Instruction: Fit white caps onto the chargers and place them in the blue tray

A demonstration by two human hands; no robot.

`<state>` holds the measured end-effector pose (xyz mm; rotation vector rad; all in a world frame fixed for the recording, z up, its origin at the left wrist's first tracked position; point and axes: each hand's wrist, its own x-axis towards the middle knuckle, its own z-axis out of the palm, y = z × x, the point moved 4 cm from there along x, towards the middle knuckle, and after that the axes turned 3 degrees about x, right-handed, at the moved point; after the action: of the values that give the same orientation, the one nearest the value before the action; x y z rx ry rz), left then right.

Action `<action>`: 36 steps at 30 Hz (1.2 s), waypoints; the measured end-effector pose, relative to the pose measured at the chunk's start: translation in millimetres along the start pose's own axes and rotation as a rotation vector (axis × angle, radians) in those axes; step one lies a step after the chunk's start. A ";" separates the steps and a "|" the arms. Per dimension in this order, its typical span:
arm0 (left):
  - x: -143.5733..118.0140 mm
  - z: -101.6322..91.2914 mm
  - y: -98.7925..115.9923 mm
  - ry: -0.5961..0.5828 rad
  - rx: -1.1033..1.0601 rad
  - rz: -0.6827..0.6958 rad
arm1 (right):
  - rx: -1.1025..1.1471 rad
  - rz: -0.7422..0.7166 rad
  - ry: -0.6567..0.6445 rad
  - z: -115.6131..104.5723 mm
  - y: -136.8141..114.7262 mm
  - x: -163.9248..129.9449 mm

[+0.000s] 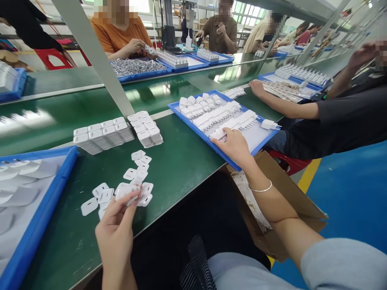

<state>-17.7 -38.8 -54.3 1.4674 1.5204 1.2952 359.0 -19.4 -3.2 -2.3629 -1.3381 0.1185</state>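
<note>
My left hand (116, 229) is closed in a pinch on a white cover plate (124, 191), just above the green bench. Around it lie loose white cover plates (90, 206), flat and rounded at the corners, several with a small slot. My right hand (234, 146) reaches over the near edge of a blue tray (222, 156), its fingers closed round a white charger (217, 134). Rows of white chargers (216, 114) with metal pins lie on their sides in this tray. The fingers partly hide the held charger.
Stacked white plates (104, 135) and a second stack (146, 129) stand behind the loose ones. Another blue tray (57, 193) with white housings is at left. A slanted post (96, 56) rises by the stacks. A cardboard box (287, 201) sits below right. Co-workers sit opposite and at right.
</note>
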 end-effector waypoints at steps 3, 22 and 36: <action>-0.9 -0.2 0.3 0.022 -0.036 -0.039 | -0.004 0.010 -0.002 -0.6 0.2 1.0; -2.0 -0.4 -1.6 -0.001 -0.109 -0.010 | 0.162 0.163 0.017 9.8 -3.2 -12.9; -4.6 3.1 5.2 -0.018 -0.147 0.008 | 0.552 0.097 0.077 11.4 42.0 -3.3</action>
<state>-12.4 -43.2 -51.2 1.3887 1.3778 1.3643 387.7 -37.4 -30.6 -1.9383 -0.9937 0.3703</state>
